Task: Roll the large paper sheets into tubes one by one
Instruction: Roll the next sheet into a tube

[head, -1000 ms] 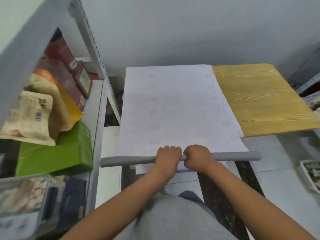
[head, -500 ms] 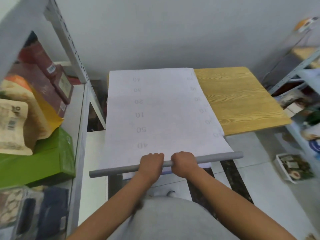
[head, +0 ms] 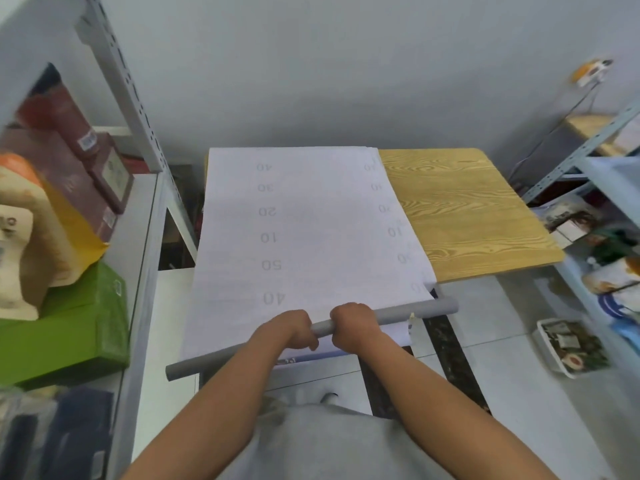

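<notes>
A large white paper sheet (head: 304,223) printed with faint numbers lies over the left part of a wooden table (head: 460,209) and hangs past its near edge. Across the sheet's near end lies a long grey tube (head: 415,311), tilted so its left end sits lower. My left hand (head: 289,329) and my right hand (head: 353,323) grip the tube side by side near its middle, fingers curled round it. More white sheet edges (head: 398,336) show just under the tube.
A metal shelf (head: 145,220) on the left holds a green box (head: 69,327), bags and dark red boxes. Another rack (head: 609,168) with packets stands on the right. A white tray (head: 571,348) sits on the tiled floor.
The view has swung to the right. The tube now tilts, its left end lower and nearer me; both hands stay gripped at its middle.
</notes>
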